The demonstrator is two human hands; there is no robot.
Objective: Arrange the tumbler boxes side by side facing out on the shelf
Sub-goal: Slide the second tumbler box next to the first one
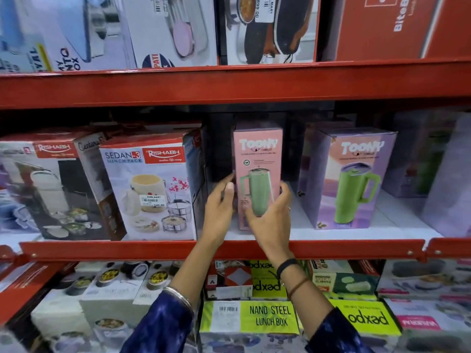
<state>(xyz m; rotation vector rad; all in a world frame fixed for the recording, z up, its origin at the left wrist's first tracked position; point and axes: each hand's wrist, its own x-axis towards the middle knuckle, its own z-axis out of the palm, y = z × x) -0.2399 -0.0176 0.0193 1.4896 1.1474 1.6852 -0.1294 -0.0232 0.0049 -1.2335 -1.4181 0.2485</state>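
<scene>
A pink Toony tumbler box (257,159) with a green tumbler pictured on it stands upright on the white middle shelf (300,225), front facing out. My left hand (219,212) touches its left edge. My right hand (272,215) wraps the lower front and right side. Both hands hold the box. A second Toony tumbler box (354,179), purple with a green tumbler, stands to the right, turned slightly, with a gap between the two. More purple boxes (433,159) sit blurred at the far right.
Rishabh Sedan lunch pack boxes (150,189) stand just left of my left hand. A red shelf rail (229,248) runs in front. The shelf above holds lunch box cartons (163,29). Below lie Nano Steel lunch boxes (270,317).
</scene>
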